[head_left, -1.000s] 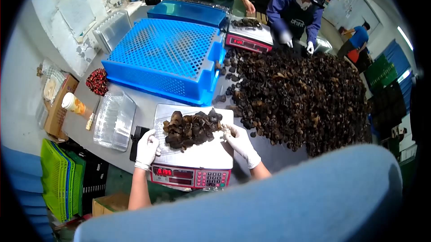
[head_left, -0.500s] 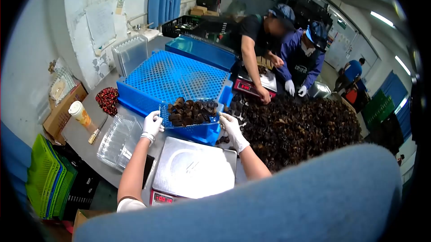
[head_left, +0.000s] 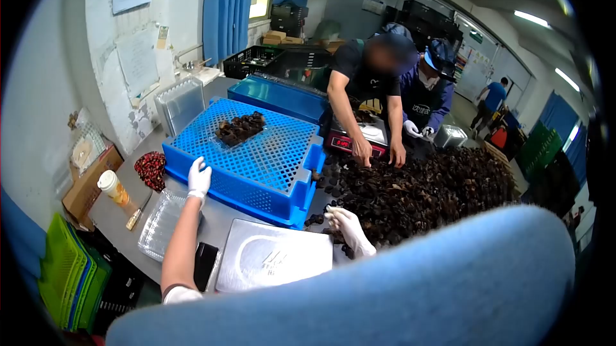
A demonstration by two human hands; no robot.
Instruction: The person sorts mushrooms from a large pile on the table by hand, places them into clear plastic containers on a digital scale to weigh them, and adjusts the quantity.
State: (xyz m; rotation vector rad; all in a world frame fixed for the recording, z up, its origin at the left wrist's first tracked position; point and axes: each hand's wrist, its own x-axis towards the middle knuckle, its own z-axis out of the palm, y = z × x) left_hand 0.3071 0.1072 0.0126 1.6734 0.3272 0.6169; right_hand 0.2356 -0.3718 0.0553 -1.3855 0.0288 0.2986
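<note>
My left hand (head_left: 199, 179), in a white glove, is at the front left side of an upturned blue plastic crate (head_left: 218, 178), fingers apart and holding nothing. A clear plastic tray of dark wood ear mushrooms (head_left: 240, 129) rests on the crate's lattice top. Gloved too, my right hand (head_left: 348, 227) is at the near left edge of a big heap of wood ear mushrooms (head_left: 423, 185). Its fingers are pinched together with a small dark bit at the tips, too small to make out. Below and between my hands lies a scale with a metal plate (head_left: 276, 256).
Clear empty trays (head_left: 163, 224), a paper cup (head_left: 112, 187) and a red patterned bundle (head_left: 151, 170) sit on the left. Across the heap, a co-worker's bare hands (head_left: 362, 152) reach by a red scale (head_left: 340, 142). Another person's gloved hands (head_left: 417, 129) are beside them. Blue cloth (head_left: 359, 282) blocks the foreground.
The tray of mushrooms has gone from between my hands onto the crate's top. Both hands have let go; the left drew back to the crate's side, the right moved down to the heap.
</note>
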